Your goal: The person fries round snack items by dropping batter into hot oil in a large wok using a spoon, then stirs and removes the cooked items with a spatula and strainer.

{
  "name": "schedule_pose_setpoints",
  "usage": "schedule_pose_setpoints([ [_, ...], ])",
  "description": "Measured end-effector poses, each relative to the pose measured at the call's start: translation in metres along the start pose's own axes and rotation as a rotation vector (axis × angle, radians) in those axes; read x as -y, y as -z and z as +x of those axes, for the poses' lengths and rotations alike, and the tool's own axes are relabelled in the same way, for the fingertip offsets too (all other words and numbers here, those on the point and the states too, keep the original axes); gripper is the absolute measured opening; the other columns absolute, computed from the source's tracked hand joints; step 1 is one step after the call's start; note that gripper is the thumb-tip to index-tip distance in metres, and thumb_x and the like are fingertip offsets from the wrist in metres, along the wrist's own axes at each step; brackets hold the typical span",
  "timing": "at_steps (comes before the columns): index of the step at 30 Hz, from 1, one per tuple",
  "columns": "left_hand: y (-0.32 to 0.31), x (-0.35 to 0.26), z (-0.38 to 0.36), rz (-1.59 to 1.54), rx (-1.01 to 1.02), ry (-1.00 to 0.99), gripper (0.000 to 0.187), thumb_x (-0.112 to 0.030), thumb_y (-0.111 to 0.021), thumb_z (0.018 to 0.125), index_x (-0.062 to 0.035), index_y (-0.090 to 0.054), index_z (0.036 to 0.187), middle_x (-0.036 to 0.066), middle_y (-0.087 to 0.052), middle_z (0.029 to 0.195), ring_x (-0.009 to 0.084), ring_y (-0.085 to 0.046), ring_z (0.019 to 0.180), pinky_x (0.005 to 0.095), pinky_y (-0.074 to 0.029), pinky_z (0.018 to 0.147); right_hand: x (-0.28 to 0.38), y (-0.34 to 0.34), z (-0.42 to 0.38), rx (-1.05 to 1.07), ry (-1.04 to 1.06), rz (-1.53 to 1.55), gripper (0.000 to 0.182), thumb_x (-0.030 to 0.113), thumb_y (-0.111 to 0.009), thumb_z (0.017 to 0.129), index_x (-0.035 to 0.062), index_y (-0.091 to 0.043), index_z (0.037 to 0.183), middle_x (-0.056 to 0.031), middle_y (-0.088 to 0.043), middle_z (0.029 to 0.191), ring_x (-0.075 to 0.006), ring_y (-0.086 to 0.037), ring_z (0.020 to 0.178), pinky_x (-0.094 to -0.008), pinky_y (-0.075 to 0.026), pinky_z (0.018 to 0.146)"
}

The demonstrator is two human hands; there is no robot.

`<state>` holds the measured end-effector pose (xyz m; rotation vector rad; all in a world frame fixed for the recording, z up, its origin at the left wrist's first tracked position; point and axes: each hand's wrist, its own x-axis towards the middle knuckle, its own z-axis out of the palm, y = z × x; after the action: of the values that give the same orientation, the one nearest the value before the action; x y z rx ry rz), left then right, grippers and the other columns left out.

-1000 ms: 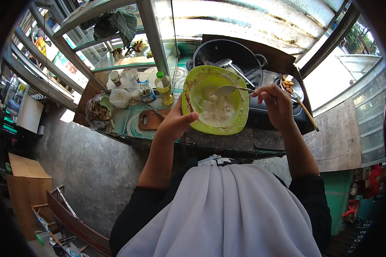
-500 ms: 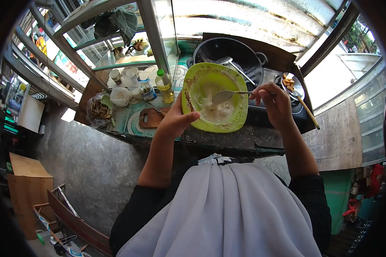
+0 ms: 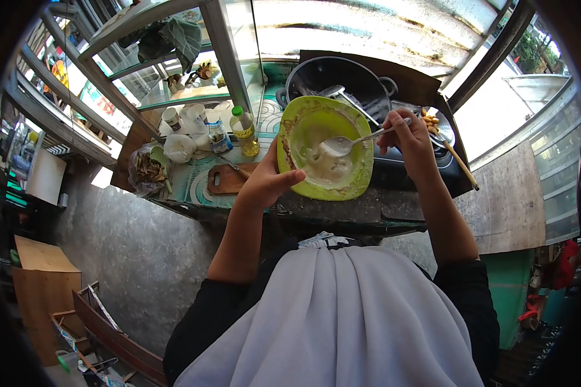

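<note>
My left hand (image 3: 269,179) grips the left side of a lime-green bowl (image 3: 360,173), its thumb over the rim. The bowl is tilted toward me, and smears coat its inner wall. Pale, creamy batter (image 3: 326,166) lies in the bottom. Between the thumb and fingers of my right hand (image 3: 407,138) is the handle of a metal spoon (image 3: 339,146). The spoon's head is over the batter and coated with it. Behind the bowl stands a large dark wok (image 3: 368,77) with a skimmer (image 3: 334,91) in it, partly hidden by the bowl.
At the right, fried pieces (image 3: 430,121) lie in a strainer with a long wooden handle (image 3: 461,162). A yellow-labelled oil bottle (image 3: 245,132), paper cups (image 3: 172,118), a wooden cutting board (image 3: 224,180) and a plastic bag (image 3: 150,169) sit on the left side of the table. A glass cabinet (image 3: 229,58) rises behind.
The spoon has lifted slightly, and its handle now slants upward to the right. My right hand has moved up a little. My left hand still holds the bowl in about the same place.
</note>
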<state>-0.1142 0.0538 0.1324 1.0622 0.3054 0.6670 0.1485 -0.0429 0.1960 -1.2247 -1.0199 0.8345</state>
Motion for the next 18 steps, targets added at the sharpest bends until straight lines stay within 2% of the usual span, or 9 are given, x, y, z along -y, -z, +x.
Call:
schedule_pose_setpoints([
  [3,0.001,0.002,0.001,-0.045,0.004,0.01,0.102,-0.029,-0.083,0.068,-0.0001,-0.019,0.143,0.014,-0.042,0.133,0.0214,-0.045,0.122,0.0319,-0.037,0.101,0.009,-0.01,-0.012,0.026,0.212,-0.152,0.019,0.019,-0.054,0.095,0.0005,-0.055,0.089,-0.0085,-0.063,0.072,-0.0153,-0.062,0.062,-0.0258,-0.049,0.06],
  [6,0.0,0.004,0.003,-0.094,0.019,0.015,0.101,-0.028,-0.082,0.069,-0.0016,-0.019,0.143,0.013,-0.042,0.132,0.0208,-0.047,0.12,0.0314,-0.04,0.099,0.022,-0.019,-0.025,0.138,0.597,-0.635,0.013,0.013,-0.059,0.09,0.0024,-0.057,0.083,-0.0082,-0.064,0.072,-0.0184,-0.06,0.06,-0.0303,-0.046,0.065],
  [9,0.002,0.006,0.001,-0.139,0.009,0.027,0.1,-0.026,-0.082,0.069,-0.0037,-0.019,0.143,0.013,-0.043,0.132,0.0208,-0.047,0.119,0.0319,-0.043,0.097,0.033,-0.02,-0.031,0.218,0.865,-0.78,0.008,0.008,-0.061,0.086,0.0039,-0.058,0.08,-0.0068,-0.064,0.072,-0.0208,-0.059,0.06,-0.0329,-0.044,0.068],
  [15,0.003,0.005,-0.001,-0.17,0.021,0.027,0.102,-0.026,-0.083,0.068,-0.0052,-0.018,0.144,0.013,-0.043,0.132,0.0207,-0.048,0.119,0.0324,-0.044,0.095,0.03,-0.015,-0.035,0.243,0.809,-0.748,0.005,0.006,-0.06,0.085,0.0042,-0.059,0.081,-0.0059,-0.065,0.073,-0.0215,-0.059,0.06,-0.0326,-0.043,0.069],
  [18,0.006,0.007,0.002,-0.156,0.018,0.015,0.102,-0.026,-0.083,0.068,-0.0052,-0.018,0.144,0.012,-0.043,0.132,0.0205,-0.048,0.119,0.0313,-0.044,0.095,0.029,-0.013,-0.035,0.174,0.768,-0.682,0.004,0.005,-0.06,0.085,0.0037,-0.059,0.082,-0.0067,-0.065,0.073,-0.0227,-0.059,0.061,-0.033,-0.043,0.069],
])
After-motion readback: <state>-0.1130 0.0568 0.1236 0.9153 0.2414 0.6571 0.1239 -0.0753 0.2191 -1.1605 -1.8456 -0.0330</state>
